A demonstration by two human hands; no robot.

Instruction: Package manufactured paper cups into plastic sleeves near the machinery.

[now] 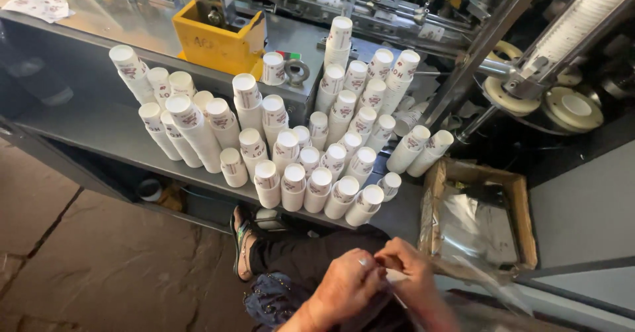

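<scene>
On the grey counter [92, 130] I see stacks of white paper cups [284, 157] standing upside down in rows, a yellow box [215, 38] behind them. Below, my left hand [347, 286] and right hand [413, 269] meet over my lap, fingertips pinching a clear plastic bag [486, 282]. A cardboard box [522, 203] lined with plastic sits just right of them.
</scene>
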